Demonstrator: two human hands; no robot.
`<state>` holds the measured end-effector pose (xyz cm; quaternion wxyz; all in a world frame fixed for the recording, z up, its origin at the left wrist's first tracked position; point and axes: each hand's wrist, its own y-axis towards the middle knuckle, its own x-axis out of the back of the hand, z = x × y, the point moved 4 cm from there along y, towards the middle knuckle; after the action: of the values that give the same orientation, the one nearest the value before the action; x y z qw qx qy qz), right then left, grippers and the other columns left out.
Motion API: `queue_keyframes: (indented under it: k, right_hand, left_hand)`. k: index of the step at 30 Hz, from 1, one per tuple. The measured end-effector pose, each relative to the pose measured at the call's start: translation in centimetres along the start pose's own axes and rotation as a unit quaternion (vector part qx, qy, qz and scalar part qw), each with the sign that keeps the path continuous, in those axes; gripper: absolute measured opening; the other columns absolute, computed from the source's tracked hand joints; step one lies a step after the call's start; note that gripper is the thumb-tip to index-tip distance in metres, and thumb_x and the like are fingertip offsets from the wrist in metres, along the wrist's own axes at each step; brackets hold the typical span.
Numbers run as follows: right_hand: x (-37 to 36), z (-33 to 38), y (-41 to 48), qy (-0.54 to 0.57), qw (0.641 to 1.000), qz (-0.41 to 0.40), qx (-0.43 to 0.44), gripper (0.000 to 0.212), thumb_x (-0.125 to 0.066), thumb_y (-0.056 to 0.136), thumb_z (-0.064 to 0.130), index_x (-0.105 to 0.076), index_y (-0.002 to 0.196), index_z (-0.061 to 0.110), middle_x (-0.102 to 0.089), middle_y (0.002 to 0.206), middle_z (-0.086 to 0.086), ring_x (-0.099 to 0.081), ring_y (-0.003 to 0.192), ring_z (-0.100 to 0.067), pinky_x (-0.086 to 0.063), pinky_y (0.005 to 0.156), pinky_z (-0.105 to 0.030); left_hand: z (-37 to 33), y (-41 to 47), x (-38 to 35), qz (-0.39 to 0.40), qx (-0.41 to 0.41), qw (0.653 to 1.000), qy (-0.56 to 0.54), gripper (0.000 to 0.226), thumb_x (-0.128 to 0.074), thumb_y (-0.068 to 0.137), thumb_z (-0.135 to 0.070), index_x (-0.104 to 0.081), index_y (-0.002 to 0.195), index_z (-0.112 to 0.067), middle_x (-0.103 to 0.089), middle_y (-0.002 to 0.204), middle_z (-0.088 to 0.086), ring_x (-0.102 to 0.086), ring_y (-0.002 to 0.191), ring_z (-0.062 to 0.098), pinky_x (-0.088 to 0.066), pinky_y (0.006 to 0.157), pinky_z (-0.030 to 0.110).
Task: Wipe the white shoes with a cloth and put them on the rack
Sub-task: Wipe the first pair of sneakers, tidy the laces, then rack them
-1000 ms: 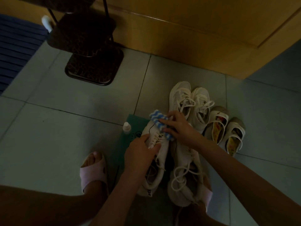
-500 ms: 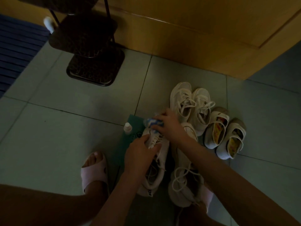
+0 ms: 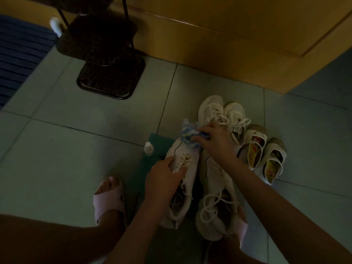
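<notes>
Two white laced sneakers lie side by side on a green mat point(image 3: 156, 141) in front of me. My left hand point(image 3: 165, 174) grips the left sneaker point(image 3: 181, 187) over its laces. My right hand point(image 3: 213, 141) is shut on a blue-and-white cloth point(image 3: 187, 130) and presses it against that sneaker's toe. The right sneaker point(image 3: 215, 199) lies untouched under my right forearm. A dark tiered rack point(image 3: 106, 60) stands on the floor at the upper left, apart from the shoes.
A second white sneaker pair point(image 3: 222, 115) and two small strap shoes point(image 3: 264, 155) sit just beyond and right of my hands. A small white bottle point(image 3: 148, 148) stands by the mat. My foot in a pink slipper point(image 3: 108, 199) is lower left. A wooden door runs along the back.
My right hand with the cloth slid from the sneaker's laces up to its toe and has bunched the cloth. The left hand stayed on the laces.
</notes>
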<state>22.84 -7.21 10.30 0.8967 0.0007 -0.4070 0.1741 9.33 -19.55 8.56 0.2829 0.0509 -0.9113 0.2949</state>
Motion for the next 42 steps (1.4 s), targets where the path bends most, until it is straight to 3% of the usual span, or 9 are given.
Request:
queue_keyframes:
  k: [3, 8, 17, 20, 23, 27, 31, 35, 42]
  right_hand:
    - [-4.2, 1.7, -0.3, -0.058, 0.988, 0.109, 0.094, 0.035, -0.067, 0.084, 0.020, -0.065, 0.117, 0.008, -0.047, 0.106, -0.013, -0.043, 0.099, -0.021, -0.025, 0.077, -0.017]
    - [-4.1, 0.8, 2.0, -0.189, 0.972, 0.095, 0.106, 0.038, -0.064, 0.085, 0.034, -0.064, 0.119, 0.017, -0.055, 0.102, -0.017, -0.046, 0.101, -0.030, -0.022, 0.072, -0.027]
    - [-1.6, 0.7, 3.3, 0.035, 0.999, 0.003, 0.019, 0.023, -0.065, 0.086, 0.021, -0.069, 0.101, 0.005, -0.045, 0.075, 0.006, -0.048, 0.074, -0.014, -0.037, 0.066, -0.020]
    - [-4.8, 2.4, 0.8, -0.121, 0.975, 0.134, 0.126, 0.029, -0.063, 0.086, 0.031, -0.069, 0.109, 0.013, -0.055, 0.090, -0.005, -0.050, 0.087, -0.019, -0.033, 0.068, -0.022]
    - [-4.8, 1.0, 0.9, -0.171, 0.970, 0.078, 0.156, 0.029, -0.070, 0.078, 0.029, -0.073, 0.100, 0.010, -0.059, 0.084, -0.017, -0.056, 0.084, -0.033, -0.035, 0.068, -0.032]
    - [-2.4, -0.6, 1.8, -0.133, 0.989, 0.014, 0.057, 0.032, -0.066, 0.085, 0.027, -0.069, 0.109, 0.007, -0.052, 0.085, -0.017, -0.050, 0.087, -0.032, -0.033, 0.069, -0.035]
    - [-0.5, -1.9, 1.3, -0.015, 0.998, -0.036, -0.047, 0.031, -0.070, 0.082, 0.023, -0.069, 0.085, -0.007, -0.056, 0.077, -0.024, -0.050, 0.076, -0.031, -0.034, 0.064, -0.031]
    - [-1.1, -0.9, -0.2, 0.045, 0.998, -0.005, -0.033, 0.030, -0.070, 0.083, 0.020, -0.068, 0.110, 0.007, -0.042, 0.079, 0.006, -0.045, 0.082, -0.013, -0.031, 0.062, -0.014]
    - [-2.2, -1.9, -0.5, -0.030, 0.998, -0.014, -0.055, 0.024, -0.064, 0.087, 0.021, -0.068, 0.107, 0.008, -0.045, 0.086, -0.010, -0.044, 0.078, -0.020, -0.031, 0.070, -0.027]
  left_hand:
    - [-0.1, 0.0, -0.2, 0.006, -0.007, 1.000, 0.002, 0.050, -0.056, 0.084, -0.053, -0.052, 0.128, -0.029, -0.061, 0.122, 0.002, -0.057, 0.107, 0.021, -0.049, 0.089, 0.038]
    - [0.2, 0.1, -0.4, 0.003, 0.013, 1.000, 0.003, 0.059, -0.055, 0.085, -0.053, -0.046, 0.136, -0.025, -0.052, 0.134, 0.004, -0.050, 0.120, 0.022, -0.045, 0.097, 0.035]
    - [0.3, -0.2, -0.2, -0.001, 0.007, 1.000, -0.012, 0.060, -0.057, 0.083, -0.053, -0.047, 0.135, -0.025, -0.053, 0.132, 0.004, -0.052, 0.118, 0.022, -0.046, 0.097, 0.040]
    - [0.2, -0.1, -0.3, -0.002, -0.006, 1.000, -0.012, 0.051, -0.056, 0.083, -0.054, -0.053, 0.127, -0.029, -0.061, 0.122, 0.002, -0.058, 0.107, 0.021, -0.050, 0.090, 0.039]
    - [0.1, -0.2, -0.3, -0.003, 0.001, 1.000, -0.007, 0.055, -0.056, 0.083, -0.054, -0.052, 0.130, -0.027, -0.058, 0.127, 0.002, -0.056, 0.113, 0.021, -0.048, 0.094, 0.038]
    - [0.2, -0.3, -0.1, -0.009, 0.010, 1.000, -0.011, 0.060, -0.058, 0.083, -0.053, -0.048, 0.135, -0.024, -0.052, 0.134, 0.004, -0.051, 0.119, 0.021, -0.046, 0.097, 0.036]
    - [0.2, -0.4, 0.1, -0.010, 0.003, 1.000, -0.014, 0.058, -0.059, 0.083, -0.051, -0.049, 0.134, -0.024, -0.052, 0.134, 0.004, -0.052, 0.119, 0.021, -0.046, 0.097, 0.036]
    - [0.3, -0.2, 0.0, -0.011, 0.002, 1.000, -0.003, 0.059, -0.058, 0.083, -0.052, -0.048, 0.134, -0.024, -0.053, 0.133, 0.003, -0.052, 0.118, 0.021, -0.045, 0.097, 0.036]
    - [0.2, -0.1, -0.3, -0.008, -0.001, 1.000, 0.002, 0.059, -0.056, 0.085, -0.053, -0.047, 0.135, -0.024, -0.051, 0.134, 0.005, -0.051, 0.119, 0.023, -0.046, 0.096, 0.037]
